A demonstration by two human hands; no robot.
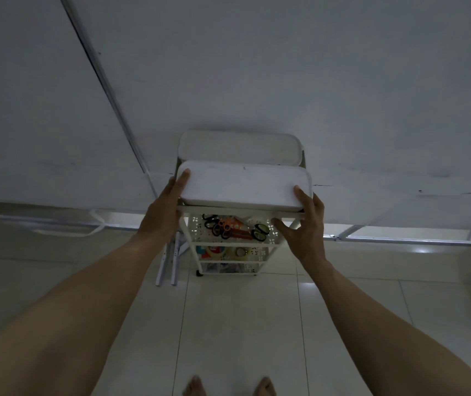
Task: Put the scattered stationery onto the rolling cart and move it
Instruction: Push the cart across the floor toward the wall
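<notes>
Looks like a plain room in somebody's home, pretty dim. Glossy pale floor tiles (242, 324), a big white table (257, 67) on folding legs (168, 261), 2 bare feet (195, 387) on the tiles, plus a white cart (228, 243) stuffed with scissors (220, 225) and tape rolls (240, 252).

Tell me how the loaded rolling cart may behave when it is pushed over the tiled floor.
The rolling cart is tall and narrow, with two white boxes on top, so it may tip if pushed hard. The tiles look smooth, so it probably rolls easily. The scissors lie loose and might slide.
</notes>
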